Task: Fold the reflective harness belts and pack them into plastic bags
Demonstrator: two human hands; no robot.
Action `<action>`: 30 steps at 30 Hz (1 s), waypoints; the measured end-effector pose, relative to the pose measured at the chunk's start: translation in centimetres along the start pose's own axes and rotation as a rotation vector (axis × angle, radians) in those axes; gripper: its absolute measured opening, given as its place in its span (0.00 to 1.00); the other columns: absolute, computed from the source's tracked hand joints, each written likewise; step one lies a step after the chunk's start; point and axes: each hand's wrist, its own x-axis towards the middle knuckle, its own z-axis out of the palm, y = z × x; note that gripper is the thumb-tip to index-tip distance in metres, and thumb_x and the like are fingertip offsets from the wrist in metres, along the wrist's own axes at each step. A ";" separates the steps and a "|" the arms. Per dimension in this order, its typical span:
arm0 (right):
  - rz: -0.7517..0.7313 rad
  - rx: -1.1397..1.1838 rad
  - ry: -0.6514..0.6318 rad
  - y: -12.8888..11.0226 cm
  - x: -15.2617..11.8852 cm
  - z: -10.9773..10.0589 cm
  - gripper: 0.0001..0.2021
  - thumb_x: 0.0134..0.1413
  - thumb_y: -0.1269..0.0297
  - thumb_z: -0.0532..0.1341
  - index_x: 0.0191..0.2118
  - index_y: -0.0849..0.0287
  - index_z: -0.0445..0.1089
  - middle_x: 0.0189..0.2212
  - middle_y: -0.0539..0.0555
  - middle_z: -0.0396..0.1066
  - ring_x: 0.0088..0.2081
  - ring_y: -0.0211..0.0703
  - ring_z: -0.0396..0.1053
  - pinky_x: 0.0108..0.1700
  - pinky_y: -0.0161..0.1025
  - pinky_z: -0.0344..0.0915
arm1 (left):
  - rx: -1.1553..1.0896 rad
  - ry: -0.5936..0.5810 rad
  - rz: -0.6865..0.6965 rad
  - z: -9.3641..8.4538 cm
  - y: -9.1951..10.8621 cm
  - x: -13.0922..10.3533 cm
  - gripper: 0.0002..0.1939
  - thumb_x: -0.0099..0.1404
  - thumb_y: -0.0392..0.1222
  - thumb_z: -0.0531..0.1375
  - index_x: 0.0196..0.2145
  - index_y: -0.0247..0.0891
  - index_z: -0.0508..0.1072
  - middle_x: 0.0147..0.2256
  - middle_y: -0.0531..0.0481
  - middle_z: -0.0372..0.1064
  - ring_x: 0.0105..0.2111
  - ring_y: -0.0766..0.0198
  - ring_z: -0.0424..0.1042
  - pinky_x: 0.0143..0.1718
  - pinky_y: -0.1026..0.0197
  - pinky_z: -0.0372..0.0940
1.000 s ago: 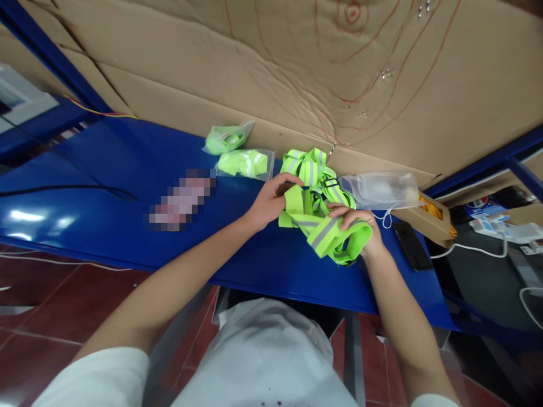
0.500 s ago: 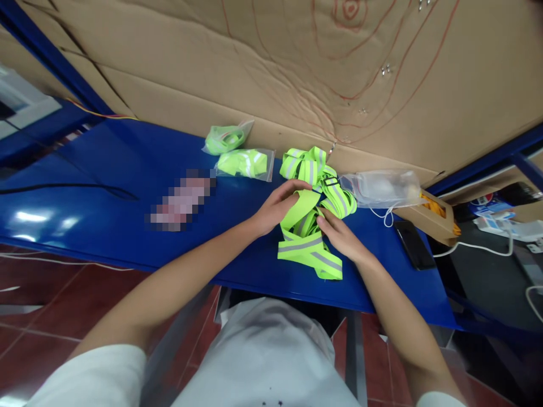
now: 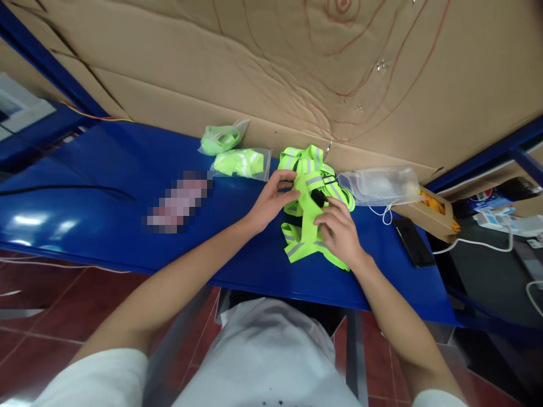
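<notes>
A tangle of neon yellow-green reflective straps (image 3: 306, 217) with grey stripes lies on the blue table, joined like a vest or harness. My left hand (image 3: 274, 202) is at its left edge, thumb and curved fingertips on the strap. On the other side, my right hand (image 3: 341, 230) has its bent fingers on the same strap, the thumb lying against its edge. A black buckle or clip (image 3: 318, 198) shows by the right fingertips. More striped strap is bunched just behind both hands.
Two clear bags of green straps, one bag (image 3: 223, 138) behind another bag (image 3: 241, 163), sit left of my hands. To the right are a clear plastic bag (image 3: 379, 185), a cardboard box (image 3: 436, 217) and a black phone (image 3: 413, 243). Cardboard (image 3: 254, 85) stands behind the table (image 3: 106, 209).
The front strap now stretches lengthwise between my hands, and the black buckle has come into sight. My left hand shifted slightly left, and my right hand turned over the strap.
</notes>
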 end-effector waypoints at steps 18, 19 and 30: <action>-0.151 -0.357 -0.260 -1.7 0.6 -1.4 0.16 0.70 0.65 0.59 0.61 0.53 0.71 0.66 0.63 0.68 0.62 0.58 0.71 0.61 0.57 0.65 | -0.340 0.166 -0.170 -0.1 -0.7 0.8 0.22 0.52 0.39 0.71 0.42 0.42 0.68 0.39 0.55 0.73 0.40 0.62 0.75 0.45 0.56 0.71; -0.154 -0.327 -0.236 -1.8 0.6 -1.3 0.21 0.70 0.60 0.61 0.65 0.53 0.66 0.69 0.66 0.62 0.62 0.59 0.71 0.61 0.57 0.65 | -0.312 0.158 -0.137 -0.3 -0.7 0.8 0.23 0.51 0.38 0.70 0.43 0.43 0.68 0.41 0.54 0.73 0.41 0.61 0.74 0.46 0.56 0.71; 0.250 -0.116 -0.167 -1.0 0.5 -0.1 0.33 0.59 0.49 0.69 0.66 0.54 0.63 0.55 0.62 0.77 0.54 0.63 0.76 0.59 0.59 0.68 | 0.030 -0.227 0.175 0.0 -0.2 -1.0 0.24 0.49 0.29 0.64 0.44 0.43 0.70 0.59 0.47 0.70 0.64 0.51 0.64 0.64 0.50 0.58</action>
